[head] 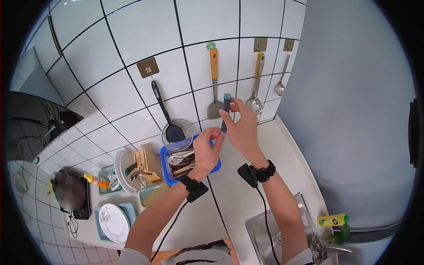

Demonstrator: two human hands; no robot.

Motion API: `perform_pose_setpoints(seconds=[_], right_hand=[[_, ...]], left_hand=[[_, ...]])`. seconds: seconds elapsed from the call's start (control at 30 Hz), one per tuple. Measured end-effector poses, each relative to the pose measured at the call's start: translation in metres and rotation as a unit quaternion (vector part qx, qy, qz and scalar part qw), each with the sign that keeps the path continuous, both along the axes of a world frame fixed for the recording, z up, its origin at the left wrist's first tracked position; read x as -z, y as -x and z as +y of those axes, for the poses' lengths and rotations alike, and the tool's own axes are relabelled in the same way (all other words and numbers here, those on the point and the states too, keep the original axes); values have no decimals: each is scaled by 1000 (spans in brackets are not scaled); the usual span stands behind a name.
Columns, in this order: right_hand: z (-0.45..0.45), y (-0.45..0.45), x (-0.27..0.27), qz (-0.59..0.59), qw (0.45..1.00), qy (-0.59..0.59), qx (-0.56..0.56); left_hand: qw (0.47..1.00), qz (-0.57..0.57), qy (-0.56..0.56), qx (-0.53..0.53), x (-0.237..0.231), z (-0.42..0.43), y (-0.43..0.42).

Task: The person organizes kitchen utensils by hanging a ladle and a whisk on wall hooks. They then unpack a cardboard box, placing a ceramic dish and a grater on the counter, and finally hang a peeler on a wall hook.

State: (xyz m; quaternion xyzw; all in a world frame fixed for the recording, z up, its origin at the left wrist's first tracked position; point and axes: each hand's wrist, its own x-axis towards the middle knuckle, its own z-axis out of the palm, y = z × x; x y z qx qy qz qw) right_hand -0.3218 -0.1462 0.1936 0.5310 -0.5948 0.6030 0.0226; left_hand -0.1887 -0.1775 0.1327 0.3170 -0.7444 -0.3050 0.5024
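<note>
Held upright before the tiled wall is a dark grey handle with a teal end cap [225, 111], its kind not clear. My right hand [243, 129] grips it between thumb and fingers from the right. At its lower end, my left hand [208, 149] pinches the tip with thumb and forefinger; what sits between those fingertips is mostly hidden. Behind my left hand stands a blue plastic basket [165, 172] of chopsticks, spoons and other utensils. A steel turner with an orange handle [214, 66] hangs just behind the held handle.
On the wall hang a black spatula [162, 102], a round strainer [190, 127], a skimmer [255, 105] and a ladle [280, 88]. Leftward are a wooden knife block [145, 162], a white plate [116, 228] and a pot [70, 193]. A steel sink [261, 232] lies right, beside a yellow bottle [329, 220].
</note>
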Motion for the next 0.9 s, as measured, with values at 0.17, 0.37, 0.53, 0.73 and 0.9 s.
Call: perform_pose_setpoints(seconds=[0.17, 0.37, 0.53, 0.73, 0.9], right_hand=[[0, -7, -1, -42, 995, -48, -75], [-34, -53, 4, 32, 993, -21, -107], [-66, -103, -13, 86, 989, 18, -118], [-135, -142, -29, 112, 990, 37, -80], [-173, -153, -45, 92, 994, -38, -35]], left_hand=[[999, 29, -36, -19, -29, -5, -29], [998, 37, -41, -21, -82, -26, -68], [994, 32, -16, -107, -90, -51, -106], [989, 8, 16, -149, -105, -114, -135], [984, 33, -14, -173, -118, -155, -131]])
